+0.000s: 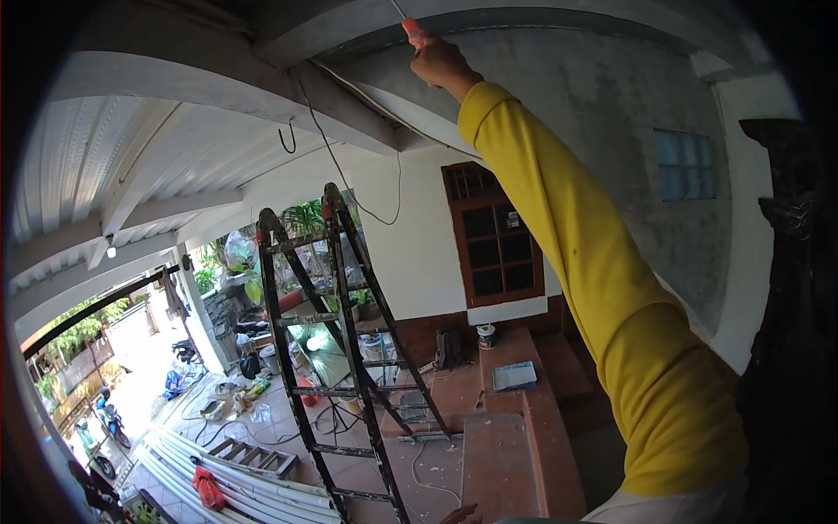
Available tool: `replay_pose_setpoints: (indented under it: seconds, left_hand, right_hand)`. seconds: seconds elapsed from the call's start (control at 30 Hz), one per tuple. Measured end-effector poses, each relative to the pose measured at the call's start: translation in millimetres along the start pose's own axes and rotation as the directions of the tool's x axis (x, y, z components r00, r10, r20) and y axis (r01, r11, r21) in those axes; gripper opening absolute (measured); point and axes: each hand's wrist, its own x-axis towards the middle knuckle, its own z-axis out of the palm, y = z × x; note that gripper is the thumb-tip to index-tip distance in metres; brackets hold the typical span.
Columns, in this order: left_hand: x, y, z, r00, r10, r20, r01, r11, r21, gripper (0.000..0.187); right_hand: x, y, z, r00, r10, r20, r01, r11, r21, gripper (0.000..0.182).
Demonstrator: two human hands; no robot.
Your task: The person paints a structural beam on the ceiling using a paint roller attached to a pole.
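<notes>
My right hand (441, 63) is raised high near the ceiling beam, at the end of a yellow sleeve (585, 253). It is closed around the orange-red handle (414, 33) of a tool. A thin metal rod (398, 8) runs up from this handle; the tool's head is out of view. At the bottom edge, a small part of what looks like my left hand (463, 515) shows in shadow. Its fingers are too dark and cut off to read.
A paint-spattered folding ladder (336, 349) stands left of centre. A paint tray (515, 375) and a paint bucket (486, 336) sit on the reddish ledge. White pipes (236, 480) lie on the tiles with a red bag (208, 489). A loose wire (336, 162) hangs from the beam.
</notes>
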Motion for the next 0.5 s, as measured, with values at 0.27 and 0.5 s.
replay_pose_setpoints:
  seconds: [0.27, 0.5]
  left_hand:
    - [-14, 24, -32, 0.991, -0.086, 0.103, 0.08, 0.995, 0.065, 0.038]
    - [-9, 11, -34, 0.986, -0.132, 0.101, 0.124, 0.989, 0.084, 0.039]
  right_hand:
    - [-96, 110, -2, 0.988, -0.124, -0.089, 0.103, 0.972, -0.213, 0.048]
    - [2, 63, -8, 0.99, -0.128, -0.057, 0.107, 0.954, -0.279, 0.05]
